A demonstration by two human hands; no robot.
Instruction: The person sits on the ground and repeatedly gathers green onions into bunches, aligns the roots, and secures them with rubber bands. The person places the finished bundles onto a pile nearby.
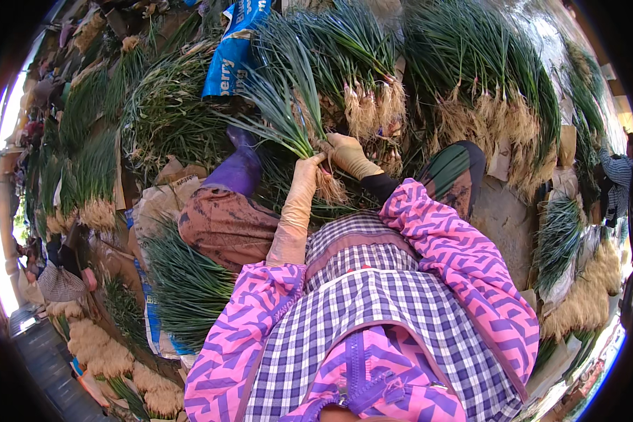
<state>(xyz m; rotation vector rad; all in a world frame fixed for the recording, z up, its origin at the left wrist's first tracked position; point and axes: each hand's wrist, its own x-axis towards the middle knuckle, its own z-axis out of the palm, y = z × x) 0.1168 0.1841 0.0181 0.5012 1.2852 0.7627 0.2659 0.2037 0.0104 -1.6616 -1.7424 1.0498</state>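
A few green onions (295, 129) are gripped in my gloved left hand (308, 168), low on their stems. Their leaves fan up and to the left, and their pale stringy roots (329, 187) hang below my fingers. My gloved right hand (349, 154) meets the left one at the stems, its fingertips closed on a brownish strip of stem or leaf (320, 145); exactly what it pinches is partly hidden. Just beyond the hands lies a pile of green onions (369, 100) with reddish-white bulbs and roots towards me.
Another large heap of rooted onions (485, 68) lies at the front right. Loose leaves (176, 105) are piled at the front left, beside a blue printed plastic bag (232, 58). An onion bundle (190, 285) rests by my left side. Other people (617, 182) sit among onions at both edges.
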